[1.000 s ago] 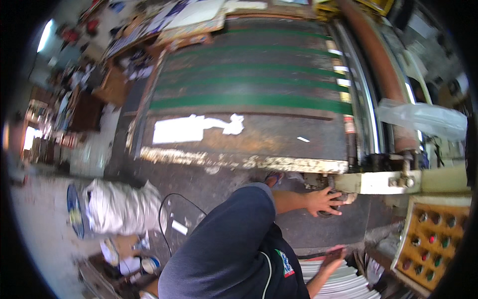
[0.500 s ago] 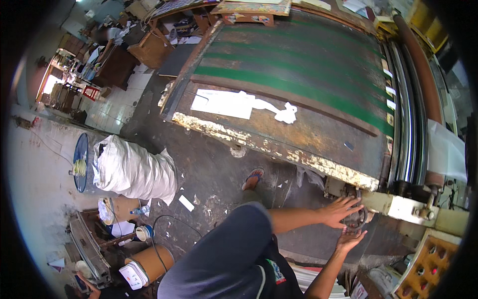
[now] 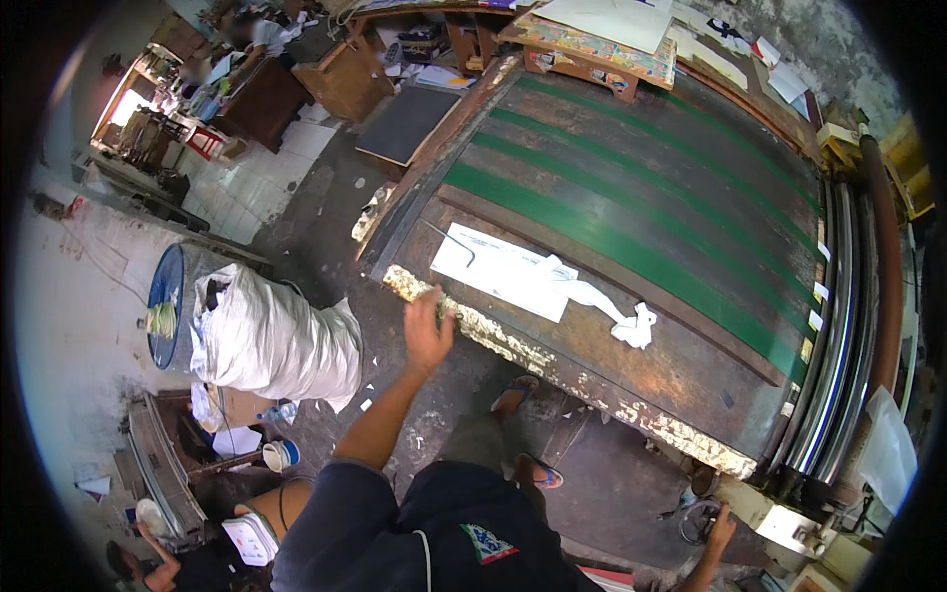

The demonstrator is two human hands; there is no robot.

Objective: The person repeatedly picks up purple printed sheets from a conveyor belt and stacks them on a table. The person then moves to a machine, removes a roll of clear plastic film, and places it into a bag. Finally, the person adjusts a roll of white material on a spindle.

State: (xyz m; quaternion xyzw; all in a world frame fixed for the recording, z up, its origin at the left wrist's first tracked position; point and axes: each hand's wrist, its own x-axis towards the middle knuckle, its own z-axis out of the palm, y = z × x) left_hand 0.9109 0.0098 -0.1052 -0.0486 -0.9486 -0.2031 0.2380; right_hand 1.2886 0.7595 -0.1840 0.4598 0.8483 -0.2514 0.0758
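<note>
**Ana:** Where is the left hand [image 3: 428, 333]?

**Ben:** It is up by the chipped white edge [image 3: 513, 345] of the big table [image 3: 656, 222], near the table's left front corner. The fingers point away from the body and are a bit apart. Its tips line up with the edge, but I can't tell if they touch it.

**Ana:** And the right hand [image 3: 723, 531]?

**Ben:** It is low down on the right, at the small round wheel [image 3: 701, 522]. One finger sticks up. The hand is right at the wheel's right side, but I can't tell if it grips the rim or just rests there.

**Ana:** So where does the wheel sit?

**Ben:** Below the right front corner of the table, beside the pale metal bar [image 3: 789, 528]. It is well apart from the left hand.

**Ana:** What is on the table near the left hand?

**Ben:** A white paper [image 3: 498, 281] lies flat, just past the fingertips. A thin bent black rod [image 3: 452, 241] lies across its left end. A twisted white rag [image 3: 633, 328] has one end on the paper and the other on the bare top, to the right.

**Ana:** What is past the wheel?

**Ben:** A shiny silver roller [image 3: 832, 335] and a brown roller [image 3: 886, 286] run along the table's right side.
</note>
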